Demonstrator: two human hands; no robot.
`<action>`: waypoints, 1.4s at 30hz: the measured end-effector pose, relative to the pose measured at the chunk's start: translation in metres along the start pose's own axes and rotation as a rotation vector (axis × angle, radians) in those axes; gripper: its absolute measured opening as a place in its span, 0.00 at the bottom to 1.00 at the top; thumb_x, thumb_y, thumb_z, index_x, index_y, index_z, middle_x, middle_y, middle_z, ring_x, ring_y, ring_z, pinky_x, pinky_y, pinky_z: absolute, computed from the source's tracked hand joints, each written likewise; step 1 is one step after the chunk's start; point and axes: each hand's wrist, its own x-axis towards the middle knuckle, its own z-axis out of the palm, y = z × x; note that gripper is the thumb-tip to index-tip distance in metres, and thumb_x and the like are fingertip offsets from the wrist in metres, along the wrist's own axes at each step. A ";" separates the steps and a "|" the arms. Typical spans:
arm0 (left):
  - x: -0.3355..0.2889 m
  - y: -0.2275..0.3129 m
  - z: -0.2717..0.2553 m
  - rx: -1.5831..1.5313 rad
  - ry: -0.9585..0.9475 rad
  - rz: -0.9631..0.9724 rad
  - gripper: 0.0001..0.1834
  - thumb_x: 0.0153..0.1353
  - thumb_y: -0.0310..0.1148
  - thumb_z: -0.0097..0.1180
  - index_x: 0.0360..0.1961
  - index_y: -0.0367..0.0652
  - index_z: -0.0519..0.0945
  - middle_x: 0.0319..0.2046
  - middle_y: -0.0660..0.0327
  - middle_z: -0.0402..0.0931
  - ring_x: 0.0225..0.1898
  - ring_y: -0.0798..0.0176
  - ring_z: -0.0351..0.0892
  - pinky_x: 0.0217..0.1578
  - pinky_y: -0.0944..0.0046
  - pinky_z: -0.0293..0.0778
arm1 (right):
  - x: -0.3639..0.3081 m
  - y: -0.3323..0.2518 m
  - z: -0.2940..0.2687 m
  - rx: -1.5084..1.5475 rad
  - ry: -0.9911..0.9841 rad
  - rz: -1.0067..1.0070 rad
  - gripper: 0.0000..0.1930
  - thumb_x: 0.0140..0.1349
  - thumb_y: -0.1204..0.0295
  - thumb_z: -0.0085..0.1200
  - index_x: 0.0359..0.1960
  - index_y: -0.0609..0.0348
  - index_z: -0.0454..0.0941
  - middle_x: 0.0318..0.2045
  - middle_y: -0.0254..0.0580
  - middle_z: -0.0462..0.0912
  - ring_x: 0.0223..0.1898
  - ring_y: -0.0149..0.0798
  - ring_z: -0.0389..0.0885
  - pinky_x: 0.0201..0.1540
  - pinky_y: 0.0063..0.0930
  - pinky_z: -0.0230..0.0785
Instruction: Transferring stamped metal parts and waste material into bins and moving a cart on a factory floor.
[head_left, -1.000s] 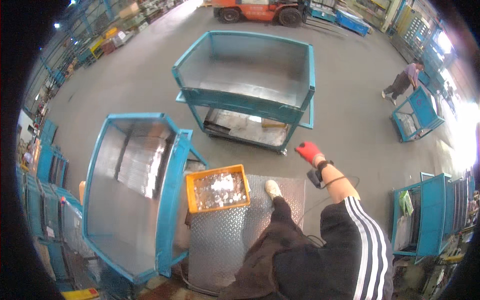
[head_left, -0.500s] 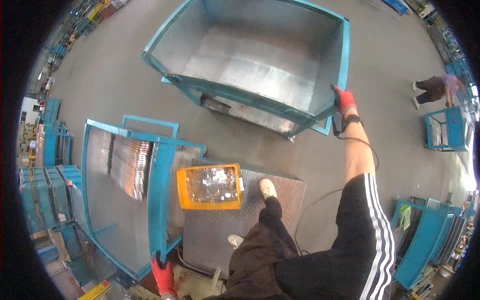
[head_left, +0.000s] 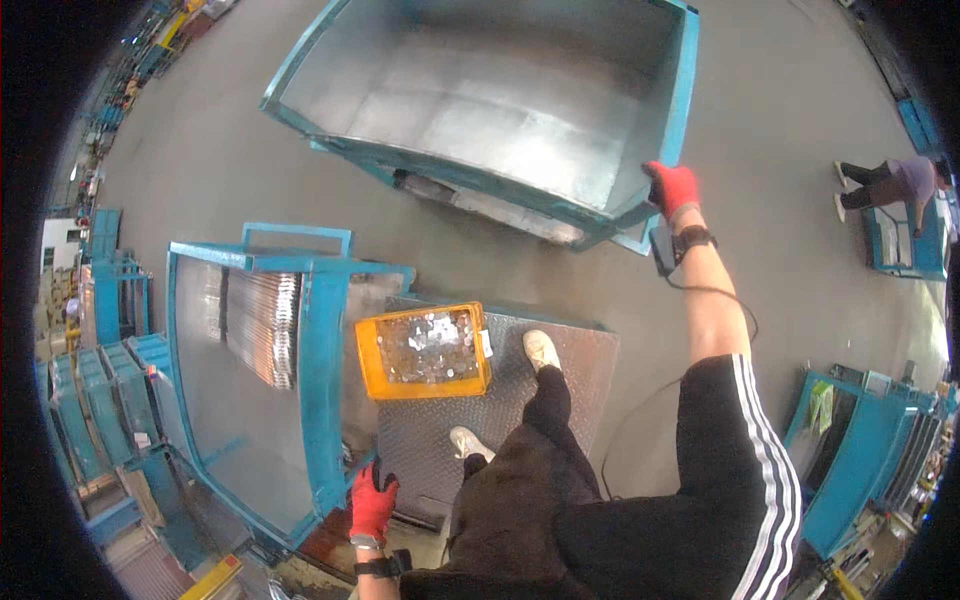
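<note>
A factory hall or big metal workshop: carts in blue-painted metal stand about a wide grey floor [head_left: 215, 150]. The front cart [head_left: 520, 140] has bare metal walls; the left cart [head_left: 322, 390] holds a stack of thin, shiny plates [head_left: 265, 325]. A yellow crate [head_left: 370, 362] of small metallic pieces and a steel tread plate [head_left: 585, 375] fit too, as does a co-worker [head_left: 905, 182] beside a far cart [head_left: 928, 240].

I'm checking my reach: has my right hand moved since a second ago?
Yes, your right hand moved forward, farther from the metal plate, to the far cart and its near corner.
</note>
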 end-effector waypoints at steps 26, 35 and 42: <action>0.300 0.330 0.215 -0.254 -0.235 0.582 0.20 0.52 0.44 0.58 0.40 0.41 0.79 0.42 0.45 0.78 0.47 0.43 0.76 0.48 0.48 0.70 | -0.227 0.089 -0.016 0.089 0.007 0.119 0.22 0.47 0.68 0.68 0.41 0.69 0.75 0.34 0.40 0.81 0.33 0.32 0.77 0.38 0.28 0.71; 0.314 0.338 0.160 -0.456 -0.564 0.312 0.24 0.49 0.49 0.62 0.41 0.40 0.81 0.38 0.47 0.80 0.40 0.46 0.79 0.43 0.50 0.72 | -0.222 0.096 -0.030 0.127 -0.002 0.170 0.17 0.48 0.69 0.67 0.35 0.63 0.74 0.27 0.32 0.76 0.29 0.29 0.74 0.33 0.25 0.68; 0.382 0.297 0.148 -0.656 -0.449 0.293 0.25 0.50 0.41 0.63 0.46 0.35 0.78 0.44 0.49 0.79 0.45 0.55 0.77 0.45 0.59 0.71 | -0.228 0.077 -0.022 0.229 0.024 0.197 0.18 0.48 0.75 0.65 0.41 0.62 0.72 0.32 0.35 0.76 0.31 0.31 0.75 0.35 0.25 0.69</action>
